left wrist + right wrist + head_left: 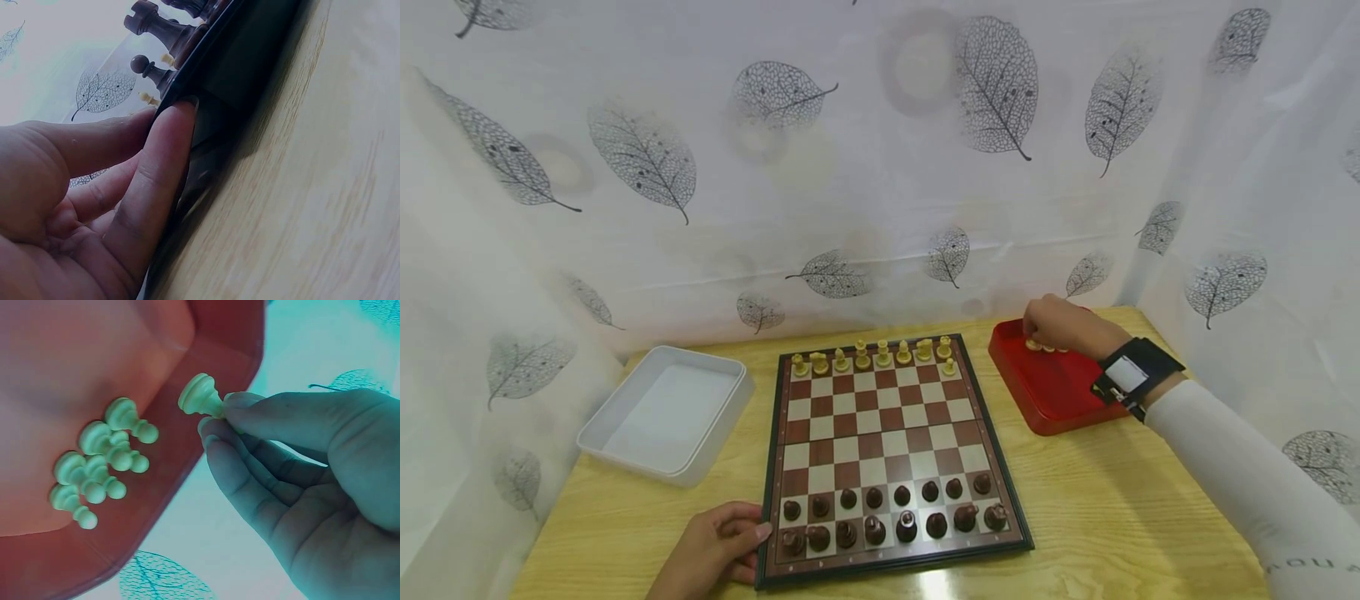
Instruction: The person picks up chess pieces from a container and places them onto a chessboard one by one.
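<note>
A pale yellow pawn (201, 397) is pinched by its head between the thumb and fingertips of my right hand (300, 462), over the red tray (1037, 412). Several more pale pawns (97, 437) lie on their sides in that tray. My left hand (718, 546) grips the chessboard (880, 421) at its near left edge, thumb on top and fingers against the side, as the left wrist view shows. Dark pieces (906, 525) fill the board's two near rows. Along the far row stand the pale pieces (883, 354), with one pale pawn (950, 367) in front of the right-hand rook.
A white tray (741, 408) stands left of the board on the wooden table (1112, 517). Behind the table hangs a white curtain (865, 183) with a leaf print, and it also closes off both sides.
</note>
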`<state>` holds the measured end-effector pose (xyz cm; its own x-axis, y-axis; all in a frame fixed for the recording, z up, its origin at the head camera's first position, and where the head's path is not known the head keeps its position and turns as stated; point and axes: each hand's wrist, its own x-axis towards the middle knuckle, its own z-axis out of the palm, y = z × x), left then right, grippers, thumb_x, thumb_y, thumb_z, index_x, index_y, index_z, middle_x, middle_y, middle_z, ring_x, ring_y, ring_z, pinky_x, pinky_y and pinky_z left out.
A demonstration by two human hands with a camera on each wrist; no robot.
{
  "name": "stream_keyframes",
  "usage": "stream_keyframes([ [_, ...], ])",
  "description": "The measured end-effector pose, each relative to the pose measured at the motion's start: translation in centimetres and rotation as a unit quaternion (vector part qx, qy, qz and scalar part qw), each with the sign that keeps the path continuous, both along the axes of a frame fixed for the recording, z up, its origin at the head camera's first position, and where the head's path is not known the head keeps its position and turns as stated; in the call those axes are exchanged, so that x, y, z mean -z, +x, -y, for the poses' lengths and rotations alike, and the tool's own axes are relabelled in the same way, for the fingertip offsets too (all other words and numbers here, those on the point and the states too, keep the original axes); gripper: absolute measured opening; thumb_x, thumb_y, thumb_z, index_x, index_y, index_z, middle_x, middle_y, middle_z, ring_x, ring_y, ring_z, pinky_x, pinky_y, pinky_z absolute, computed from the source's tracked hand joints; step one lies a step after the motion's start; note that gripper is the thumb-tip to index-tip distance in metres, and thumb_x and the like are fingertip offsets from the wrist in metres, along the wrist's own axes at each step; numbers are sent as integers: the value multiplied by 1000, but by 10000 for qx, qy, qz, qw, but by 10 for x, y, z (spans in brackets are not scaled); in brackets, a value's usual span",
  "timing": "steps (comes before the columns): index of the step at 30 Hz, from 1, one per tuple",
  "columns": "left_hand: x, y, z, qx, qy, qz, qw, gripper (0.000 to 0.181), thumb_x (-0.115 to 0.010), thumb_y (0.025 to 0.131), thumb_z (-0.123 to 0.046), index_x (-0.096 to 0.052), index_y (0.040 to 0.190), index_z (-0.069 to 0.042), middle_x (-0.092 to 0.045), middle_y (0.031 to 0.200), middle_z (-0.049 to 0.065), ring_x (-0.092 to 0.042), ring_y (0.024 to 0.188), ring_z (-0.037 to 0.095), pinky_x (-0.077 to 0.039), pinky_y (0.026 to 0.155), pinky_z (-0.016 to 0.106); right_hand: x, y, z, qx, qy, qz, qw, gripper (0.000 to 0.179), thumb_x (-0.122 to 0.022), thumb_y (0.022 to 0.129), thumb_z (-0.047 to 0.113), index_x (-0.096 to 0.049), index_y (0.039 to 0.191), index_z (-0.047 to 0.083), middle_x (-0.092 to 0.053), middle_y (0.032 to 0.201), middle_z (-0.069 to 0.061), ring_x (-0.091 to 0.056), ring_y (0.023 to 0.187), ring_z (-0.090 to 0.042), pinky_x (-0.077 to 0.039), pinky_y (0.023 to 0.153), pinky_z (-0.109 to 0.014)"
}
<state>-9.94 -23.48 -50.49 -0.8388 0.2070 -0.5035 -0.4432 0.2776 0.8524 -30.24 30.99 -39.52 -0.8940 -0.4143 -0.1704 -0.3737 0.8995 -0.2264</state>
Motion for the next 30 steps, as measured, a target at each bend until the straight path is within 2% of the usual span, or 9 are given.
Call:
stream_keyframes([
  [6, -1, 0, 0, -32, -76, 47, 10000, 58, -77, 95, -25, -54, 133, 12, -74, 93, 3, -70, 78, 19, -67, 72, 40, -11, 6, 8, -68, -178, -195, 9996, 22, -58, 93, -8, -79, 96, -4, -69, 73, -9, -55, 54, -12, -50, 52, -24],
  [12, 0, 0, 1, 46, -47, -29, 10000, 59, -76, 96, -26, -54, 133, 13, -74, 93, 2, -70, 78, 19, -67, 70, 39, -22, 12, 27, -288, -210, -515, 9980, 17, -63, 95, -4, -80, 100, -5, -74, 86, -12, -58, 62, -12, -55, 59, -26],
  [15, 0, 0, 2, 50, -4, -42, 10000, 58, -76, 96, -26, -54, 133, 12, -73, 93, 1, -70, 78, 18, -67, 70, 38, -27, 14, 38, -305, -187, -520, 9980, 17, -65, 96, -3, -80, 103, -4, -76, 94, -16, -61, 66, -15, -58, 61, -28],
  [19, 0, 0, 2, 52, 27, -45, 10000, 57, -76, 96, -26, -55, 132, 12, -73, 92, 1, -70, 78, 19, -67, 70, 38, -29, 16, 50, -459, -184, -675, 9965, 15, -67, 95, -3, -80, 101, -3, -77, 99, -16, -70, 81, -22, -65, 74, -37],
  [22, -1, 0, 2, 59, -10, -53, 10000, 59, -77, 95, -27, -55, 133, 12, -73, 92, 1, -69, 78, 19, -67, 70, 38, -29, 18, 59, -729, -259, -883, 9931, 13, -68, 93, -4, -81, 95, -1, -77, 95, -14, -71, 88, -24, -65, 79, -40],
  [24, -1, -1, 2, 65, -19, -46, 10000, 60, -77, 95, -28, -54, 133, 12, -73, 92, 1, -69, 78, 18, -67, 70, 38, -30, 18, 65, -914, -329, -990, 9903, 13, -70, 91, -5, -81, 90, 0, -77, 90, -12, -70, 85, -21, -64, 76, -37],
  [27, 0, -2, 2, 89, -6, -64, 9999, 60, -77, 95, -27, -54, 134, 13, -73, 93, 1, -69, 78, 18, -67, 70, 38, -31, 17, 75, -1195, -396, -1026, 9867, 16, -70, 91, -6, -79, 81, 3, -70, 81, -8, -59, 76, -17, -56, 68, -31],
  [30, 0, -2, 2, 83, -9, -74, 9999, 60, -76, 95, -27, -53, 133, 13, -73, 93, 2, -69, 78, 19, -67, 70, 38, -32, 15, 85, -1374, -427, -1033, 9842, 14, -72, 91, -5, -80, 82, 2, -71, 83, -8, -61, 77, -16, -58, 69, -31],
])
